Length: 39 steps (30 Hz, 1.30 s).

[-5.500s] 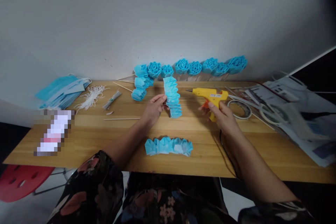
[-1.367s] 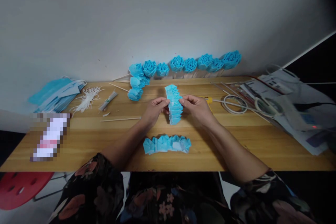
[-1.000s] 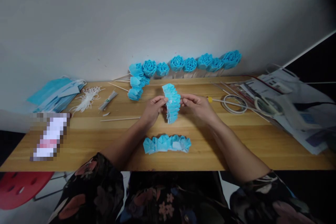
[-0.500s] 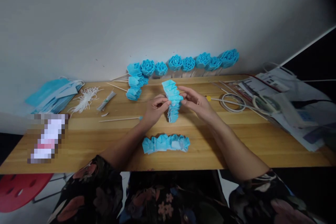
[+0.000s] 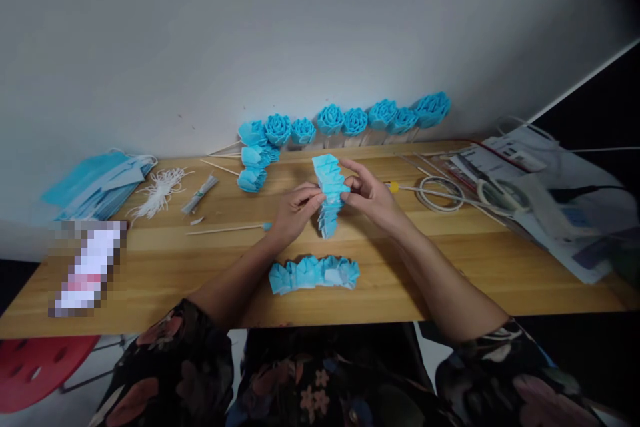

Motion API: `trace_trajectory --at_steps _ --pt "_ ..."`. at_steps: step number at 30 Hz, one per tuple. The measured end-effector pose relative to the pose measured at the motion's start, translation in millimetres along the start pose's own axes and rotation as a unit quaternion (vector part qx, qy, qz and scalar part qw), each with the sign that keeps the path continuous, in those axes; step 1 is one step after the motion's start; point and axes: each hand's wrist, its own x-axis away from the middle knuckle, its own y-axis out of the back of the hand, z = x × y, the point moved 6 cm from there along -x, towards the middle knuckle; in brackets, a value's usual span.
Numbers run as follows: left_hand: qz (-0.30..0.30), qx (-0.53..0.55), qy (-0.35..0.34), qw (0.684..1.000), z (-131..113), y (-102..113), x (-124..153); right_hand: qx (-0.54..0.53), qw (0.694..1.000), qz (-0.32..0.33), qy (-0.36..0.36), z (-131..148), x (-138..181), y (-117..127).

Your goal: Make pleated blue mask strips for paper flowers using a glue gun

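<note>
A pleated light-blue strip (image 5: 329,177), folded like petals and apparently made of mask fabric, is held up over the middle of the table. My left hand (image 5: 300,208) pinches its left edge between thumb and fingers. On the other side, my right hand (image 5: 371,195) grips the right edge, with the index finger stretched out above. The strip's lower end hangs in narrow folds. A second folded blue strip (image 5: 314,273) lies on the table below my hands. To the left, a thin stick with a blue tip (image 5: 230,230) rests near my left wrist.
Several blue fabric flowers (image 5: 355,121) line the wall; others on sticks (image 5: 253,180) lie at the left. Blue masks (image 5: 95,180), white cords (image 5: 163,190) and a bundle of ties (image 5: 200,195) are far left. Coiled cable (image 5: 440,193) and papers (image 5: 580,260) lie at the right.
My right fingers have curled slightly closer on the strip's right edge. Both hands stay on the strip, and the view has shifted a little.
</note>
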Motion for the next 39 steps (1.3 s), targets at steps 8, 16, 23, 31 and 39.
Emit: trace_trajectory --at_steps 8,16,23,31,39 --pt "0.003 0.09 0.101 0.991 9.3 -3.3 2.8 0.006 1.0 -0.005 -0.007 5.3 1.3 -1.9" --pt "-0.032 0.168 0.162 0.972 25.8 -3.3 3.9 0.009 1.0 0.002 -0.029 0.0 4.4 -8.9" --pt "-0.065 0.185 0.165 0.967 28.1 0.8 1.5 -0.067 0.996 0.016 -0.054 0.6 4.8 -10.5" --pt "-0.044 0.157 0.156 0.974 21.3 -1.4 2.7 -0.043 0.997 0.021 -0.058 -4.8 4.9 -12.9" --pt "-0.052 0.151 0.128 0.979 18.3 1.0 0.5 -0.082 0.993 0.025 -0.076 -6.0 6.0 -11.4"
